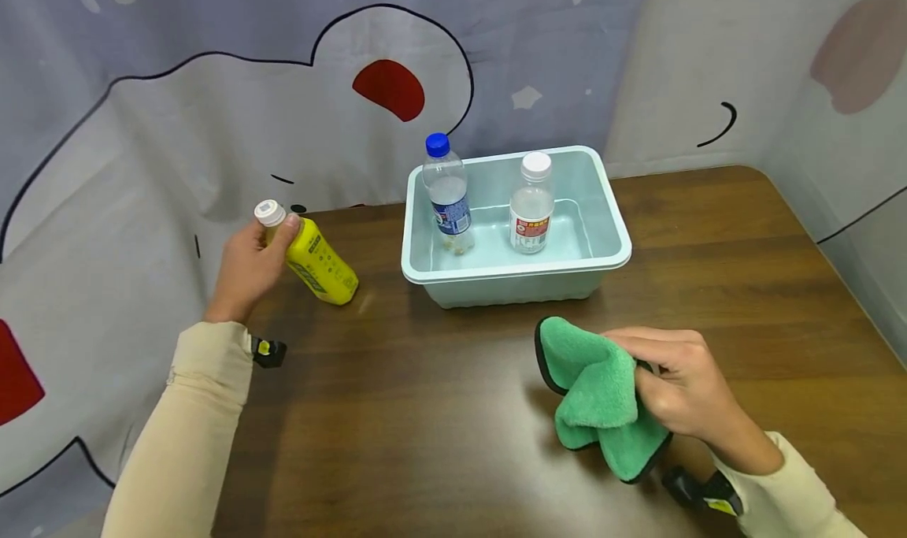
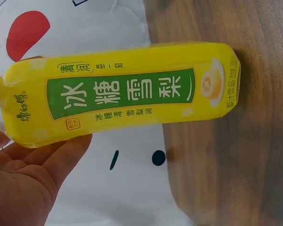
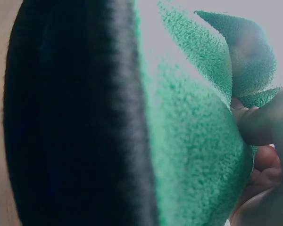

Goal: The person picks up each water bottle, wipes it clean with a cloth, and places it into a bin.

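Observation:
My left hand [image 1: 249,266] grips a yellow drink bottle [image 1: 322,264] near its white cap, and the bottle leans with its base toward the right. In the left wrist view, the bottle's [image 2: 179,106] green label with white characters faces the camera, and the fingers [image 2: 68,157] curl beneath its neck end. My right hand [image 1: 680,376] pinches a green cloth [image 1: 602,388] with black edging, which hangs in folds over the table's front right. The cloth [image 3: 193,155] fills most of the right wrist view, with the thumb and fingers at its right side.
A pale blue plastic basin [image 1: 510,290] stands at the back middle of the wooden table [image 1: 397,428]. Inside it are a clear bottle with a blue cap [image 1: 449,199] and one with a white cap [image 1: 531,207]. A patterned curtain [image 1: 212,128] hangs behind and along the left.

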Demonstrator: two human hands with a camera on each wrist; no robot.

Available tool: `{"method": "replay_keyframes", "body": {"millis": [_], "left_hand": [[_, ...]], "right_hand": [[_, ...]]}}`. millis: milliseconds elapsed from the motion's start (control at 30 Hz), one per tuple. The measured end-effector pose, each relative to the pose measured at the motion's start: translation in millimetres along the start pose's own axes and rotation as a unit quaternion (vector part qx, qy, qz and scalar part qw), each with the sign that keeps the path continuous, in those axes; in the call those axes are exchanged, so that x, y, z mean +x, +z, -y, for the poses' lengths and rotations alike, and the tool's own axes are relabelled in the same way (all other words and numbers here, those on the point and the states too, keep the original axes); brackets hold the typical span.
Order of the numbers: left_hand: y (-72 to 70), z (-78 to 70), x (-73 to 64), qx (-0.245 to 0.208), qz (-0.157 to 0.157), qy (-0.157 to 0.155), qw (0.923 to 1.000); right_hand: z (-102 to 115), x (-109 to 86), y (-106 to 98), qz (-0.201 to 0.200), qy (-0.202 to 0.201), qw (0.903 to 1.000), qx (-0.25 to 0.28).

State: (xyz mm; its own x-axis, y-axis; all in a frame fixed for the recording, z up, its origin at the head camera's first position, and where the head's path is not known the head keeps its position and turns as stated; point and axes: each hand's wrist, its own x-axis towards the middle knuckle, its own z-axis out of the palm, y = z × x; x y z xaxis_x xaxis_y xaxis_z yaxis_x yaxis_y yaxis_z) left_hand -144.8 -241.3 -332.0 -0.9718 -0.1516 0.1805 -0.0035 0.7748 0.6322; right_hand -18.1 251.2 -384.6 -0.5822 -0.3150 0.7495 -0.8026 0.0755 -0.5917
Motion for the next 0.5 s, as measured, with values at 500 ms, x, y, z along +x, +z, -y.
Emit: {"method": "replay_keyframes", "body": {"millis": [500], "left_hand": [[-6.5,-10.6,-19.2,-0.011,-0.025,0.069,0.9972]], "right_hand": [[2,1.0,-2,-0.006,0.006,1.0000,0.000]]}}
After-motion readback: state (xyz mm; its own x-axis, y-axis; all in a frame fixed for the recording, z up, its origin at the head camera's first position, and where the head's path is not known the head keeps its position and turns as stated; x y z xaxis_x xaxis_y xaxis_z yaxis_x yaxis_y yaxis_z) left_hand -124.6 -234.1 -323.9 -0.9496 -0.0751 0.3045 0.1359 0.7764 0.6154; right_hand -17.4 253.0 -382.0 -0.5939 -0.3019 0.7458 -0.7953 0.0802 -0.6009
